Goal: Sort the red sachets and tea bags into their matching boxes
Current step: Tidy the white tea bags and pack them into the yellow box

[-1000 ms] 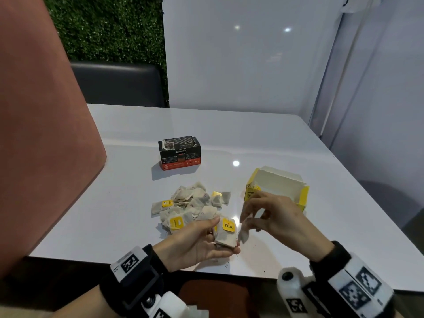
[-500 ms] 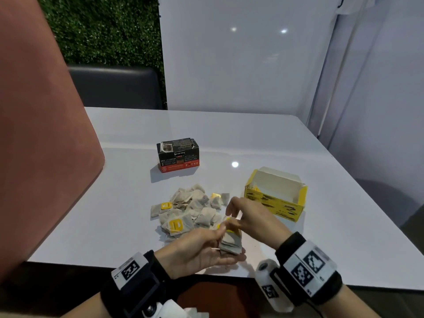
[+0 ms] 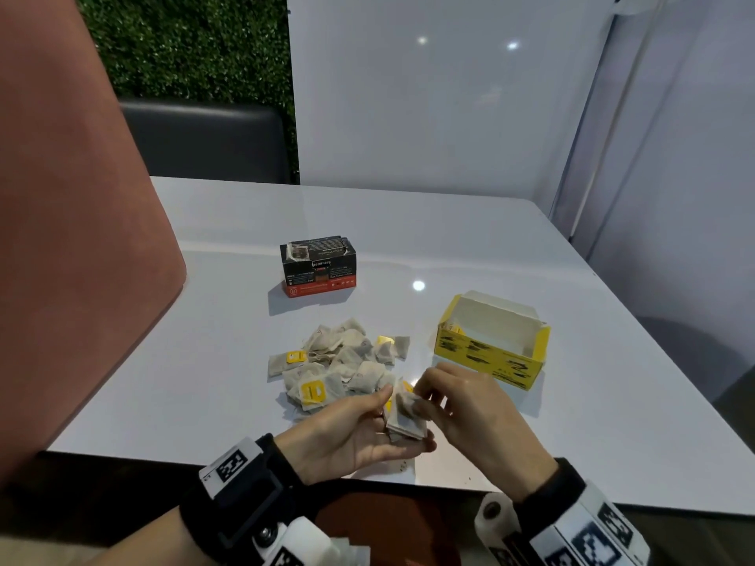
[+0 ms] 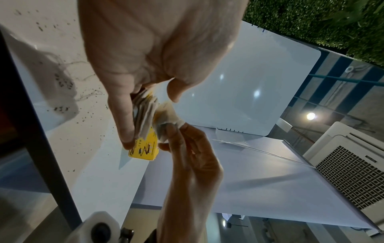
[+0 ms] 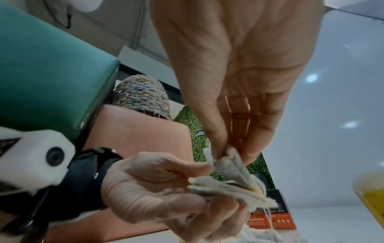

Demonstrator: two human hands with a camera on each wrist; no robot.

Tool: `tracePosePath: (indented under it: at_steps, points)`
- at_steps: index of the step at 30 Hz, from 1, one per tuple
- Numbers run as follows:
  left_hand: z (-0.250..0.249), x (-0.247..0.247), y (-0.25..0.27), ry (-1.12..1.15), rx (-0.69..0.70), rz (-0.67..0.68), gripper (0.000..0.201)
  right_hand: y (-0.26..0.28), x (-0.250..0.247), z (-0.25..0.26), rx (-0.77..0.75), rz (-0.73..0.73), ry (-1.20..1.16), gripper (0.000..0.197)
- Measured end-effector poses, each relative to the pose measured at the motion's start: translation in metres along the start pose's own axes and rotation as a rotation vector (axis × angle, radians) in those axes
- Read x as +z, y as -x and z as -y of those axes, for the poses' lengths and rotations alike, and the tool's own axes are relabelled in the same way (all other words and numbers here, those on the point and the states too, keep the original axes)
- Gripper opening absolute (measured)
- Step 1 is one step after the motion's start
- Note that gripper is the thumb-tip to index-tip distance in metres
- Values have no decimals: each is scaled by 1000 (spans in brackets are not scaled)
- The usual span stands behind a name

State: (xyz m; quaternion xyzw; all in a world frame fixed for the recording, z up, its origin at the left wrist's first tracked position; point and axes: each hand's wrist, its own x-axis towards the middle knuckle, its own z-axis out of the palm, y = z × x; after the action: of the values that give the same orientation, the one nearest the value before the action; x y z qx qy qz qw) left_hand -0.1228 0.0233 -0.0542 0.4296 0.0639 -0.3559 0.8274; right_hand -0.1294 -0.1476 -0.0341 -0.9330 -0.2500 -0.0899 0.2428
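My left hand (image 3: pixel 367 430) lies palm up near the table's front edge and holds a small stack of tea bags (image 3: pixel 402 422) between thumb and fingers. My right hand (image 3: pixel 425 402) pinches one more tea bag (image 5: pixel 228 161) against the top of that stack (image 4: pixel 145 113). A loose pile of tea bags (image 3: pixel 343 365) with yellow tags lies just behind my hands. The open yellow box (image 3: pixel 490 345) stands to the right of the pile. The black and red box (image 3: pixel 318 265) stands farther back, its top looking closed.
The white table (image 3: pixel 470 247) is glossy, with dark tea crumbs (image 4: pixel 87 105) near its front edge. A pink padded chair back (image 3: pixel 73 239) rises at the left, and a dark chair (image 3: pixel 204 140) stands at the far side. White panels wall off the back and right.
My right hand reached left to the pile, took a tea bag, and has brought it back onto the stack in my left hand. My left hand stayed nearly still.
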Motion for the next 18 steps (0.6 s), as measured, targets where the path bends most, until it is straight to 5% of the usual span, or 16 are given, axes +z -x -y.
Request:
tracePosePath:
  at_steps: [7,18]
  points:
    - [1,-4,-2,-62,-33,-16,37,15,16,8,-47,-13,202,14]
    - [-1,-3,1,-48,-81,27,47,17,10,8,-126,-174,93,8]
